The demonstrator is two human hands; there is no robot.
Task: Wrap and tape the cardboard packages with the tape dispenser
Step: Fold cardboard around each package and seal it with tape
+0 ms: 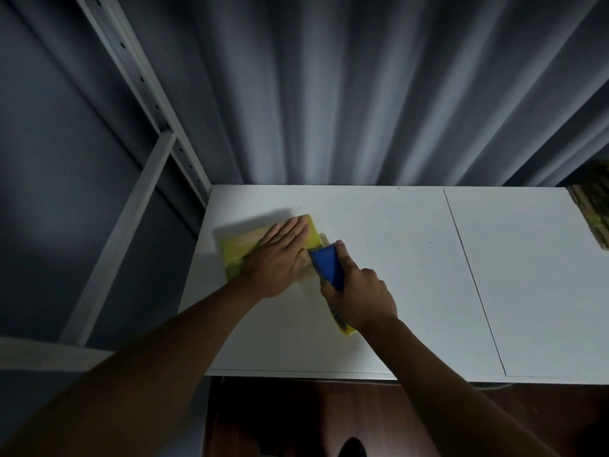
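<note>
A flat cardboard package (235, 250), wrapped in yellowish tape, lies on the left part of the white table (379, 225). My left hand (280, 255) presses flat on top of it with straight fingers. My right hand (359, 298) grips a blue tape dispenser (328, 268). The dispenser's front edge meets the package's right side, just beside my left hand. A yellow part of the dispenser (344, 326) sticks out below my right wrist. Much of the package is hidden under my left hand.
A stack of taped cardboard packages (593, 209) sits at the table's far right edge. Grey curtains (362, 94) hang behind the table. A white metal shelf frame (155, 133) stands to the left. A seam (471, 275) runs across the tabletop.
</note>
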